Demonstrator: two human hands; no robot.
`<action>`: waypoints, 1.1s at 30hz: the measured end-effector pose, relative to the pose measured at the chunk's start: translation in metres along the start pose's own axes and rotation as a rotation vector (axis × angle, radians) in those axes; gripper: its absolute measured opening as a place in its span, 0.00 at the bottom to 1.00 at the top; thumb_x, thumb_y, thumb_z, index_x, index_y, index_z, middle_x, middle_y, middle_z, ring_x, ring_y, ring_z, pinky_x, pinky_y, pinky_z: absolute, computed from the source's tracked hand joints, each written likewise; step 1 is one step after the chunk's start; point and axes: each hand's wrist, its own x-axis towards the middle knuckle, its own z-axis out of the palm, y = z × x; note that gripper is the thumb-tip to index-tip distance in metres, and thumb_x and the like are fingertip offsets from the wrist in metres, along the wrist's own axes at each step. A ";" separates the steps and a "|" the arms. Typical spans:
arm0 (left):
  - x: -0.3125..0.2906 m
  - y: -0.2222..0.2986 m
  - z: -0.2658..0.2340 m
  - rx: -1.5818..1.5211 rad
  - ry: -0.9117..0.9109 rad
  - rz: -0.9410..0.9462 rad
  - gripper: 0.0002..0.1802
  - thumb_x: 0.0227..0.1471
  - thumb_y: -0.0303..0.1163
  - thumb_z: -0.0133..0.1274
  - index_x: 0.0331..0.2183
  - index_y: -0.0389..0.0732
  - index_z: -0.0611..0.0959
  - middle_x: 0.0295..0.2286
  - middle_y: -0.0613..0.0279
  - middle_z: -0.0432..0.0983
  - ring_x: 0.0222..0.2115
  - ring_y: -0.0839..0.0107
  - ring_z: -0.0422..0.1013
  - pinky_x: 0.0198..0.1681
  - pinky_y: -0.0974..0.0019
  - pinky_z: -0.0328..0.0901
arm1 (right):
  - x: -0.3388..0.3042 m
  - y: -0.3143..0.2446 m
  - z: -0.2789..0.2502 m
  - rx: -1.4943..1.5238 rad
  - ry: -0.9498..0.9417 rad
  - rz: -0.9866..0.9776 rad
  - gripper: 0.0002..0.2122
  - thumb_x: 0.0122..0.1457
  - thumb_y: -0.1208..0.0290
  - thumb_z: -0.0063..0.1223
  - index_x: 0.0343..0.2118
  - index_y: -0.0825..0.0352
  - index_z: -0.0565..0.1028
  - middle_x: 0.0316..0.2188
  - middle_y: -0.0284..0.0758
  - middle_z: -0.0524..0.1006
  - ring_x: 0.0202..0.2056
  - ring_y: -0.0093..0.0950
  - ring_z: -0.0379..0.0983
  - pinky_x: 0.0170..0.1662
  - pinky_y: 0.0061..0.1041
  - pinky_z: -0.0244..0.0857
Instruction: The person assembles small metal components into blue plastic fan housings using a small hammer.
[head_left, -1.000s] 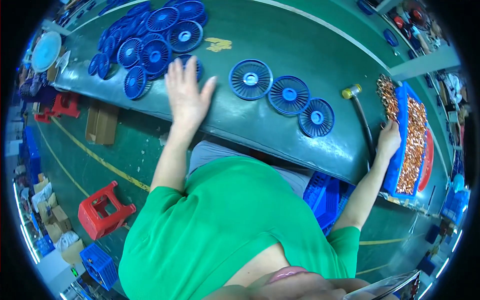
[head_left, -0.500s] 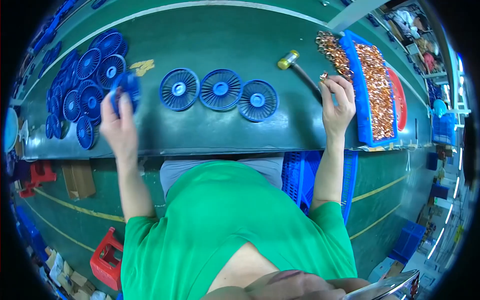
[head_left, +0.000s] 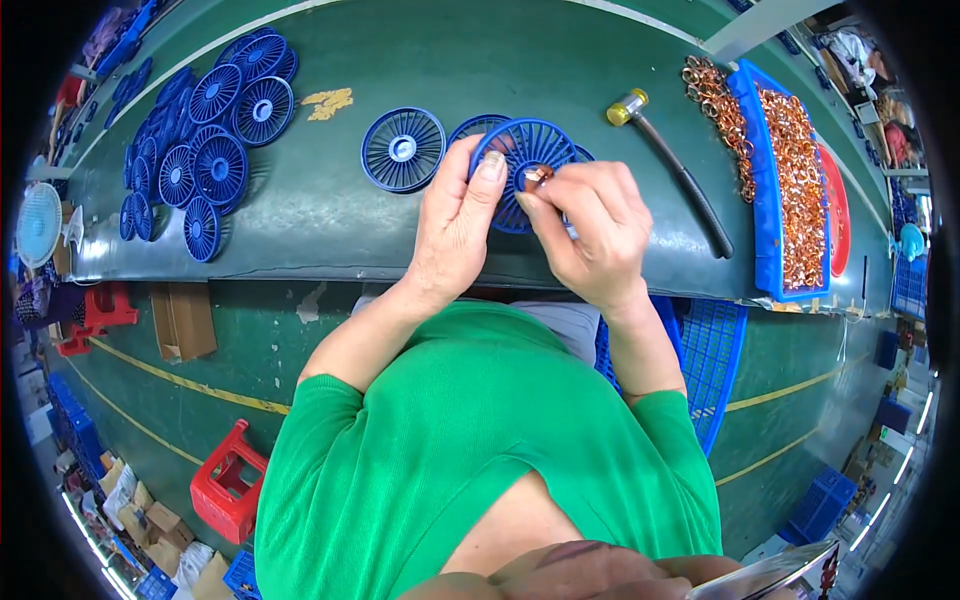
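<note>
My left hand (head_left: 452, 222) grips the near-left rim of a round blue plastic grille (head_left: 533, 140), with thin spokes running to a central hub. Fingers of my right hand (head_left: 600, 228) pinch a shiny copper-coloured ring (head_left: 537, 176) against the grille's hub. The grille is held up, tilted, above the green tabletop. Behind it, other grilles lie flat on the table, mostly hidden by it and my hands. One more blue grille (head_left: 403, 149) lies flat in full view, left of my hands.
At the left is a heap of blue grilles (head_left: 220, 168). A mallet (head_left: 680, 170) with a yellowish head lies to the right. Beyond it, loose copper-coloured rings (head_left: 716, 105) lie beside a blue tray (head_left: 762, 200) full of them. A red tray (head_left: 837, 205) sits behind that.
My left hand has brought a grille from the heap at the left to the middle. My right hand has come inward with the copper-coloured ring, which now meets the hub.
</note>
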 end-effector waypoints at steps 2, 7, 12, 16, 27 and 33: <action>0.000 -0.009 0.000 0.073 0.022 0.066 0.15 0.61 0.35 0.45 0.45 0.35 0.72 0.34 0.61 0.74 0.35 0.76 0.69 0.40 0.71 0.65 | -0.001 -0.001 0.006 -0.060 -0.082 0.094 0.06 0.44 0.76 0.62 0.24 0.65 0.73 0.24 0.33 0.73 0.27 0.34 0.69 0.29 0.31 0.65; -0.001 -0.012 0.001 0.324 0.060 0.127 0.15 0.60 0.35 0.46 0.45 0.35 0.72 0.31 0.53 0.75 0.31 0.67 0.72 0.36 0.65 0.67 | -0.004 -0.002 0.004 -0.076 -0.274 0.188 0.07 0.45 0.74 0.61 0.26 0.64 0.73 0.27 0.34 0.72 0.31 0.35 0.69 0.35 0.34 0.64; 0.008 -0.001 -0.002 -0.084 -0.088 -0.113 0.16 0.62 0.34 0.43 0.48 0.36 0.72 0.40 0.63 0.72 0.42 0.78 0.66 0.48 0.72 0.62 | -0.008 -0.001 0.002 -0.173 -0.042 0.138 0.14 0.45 0.63 0.64 0.35 0.60 0.79 0.42 0.28 0.78 0.48 0.34 0.69 0.59 0.42 0.48; -0.005 0.023 -0.013 -0.244 -0.288 -0.281 0.21 0.61 0.35 0.46 0.51 0.34 0.68 0.41 0.63 0.71 0.42 0.79 0.67 0.47 0.72 0.63 | 0.001 0.008 -0.024 0.108 -0.248 0.009 0.18 0.41 0.56 0.65 0.36 0.57 0.83 0.43 0.28 0.80 0.58 0.39 0.64 0.63 0.42 0.43; -0.009 0.018 -0.013 -0.197 -0.378 -0.348 0.24 0.54 0.30 0.56 0.50 0.33 0.68 0.37 0.62 0.74 0.37 0.78 0.72 0.41 0.74 0.67 | -0.025 0.010 -0.020 0.331 -0.276 0.130 0.21 0.40 0.59 0.68 0.40 0.61 0.80 0.45 0.36 0.78 0.56 0.41 0.66 0.60 0.43 0.52; -0.005 -0.004 -0.033 0.596 0.271 0.411 0.24 0.51 0.24 0.57 0.50 0.34 0.70 0.37 0.53 0.76 0.34 0.71 0.75 0.39 0.70 0.69 | -0.006 0.085 -0.059 -0.063 0.067 0.664 0.13 0.54 0.69 0.57 0.42 0.67 0.78 0.32 0.38 0.80 0.30 0.27 0.77 0.35 0.28 0.70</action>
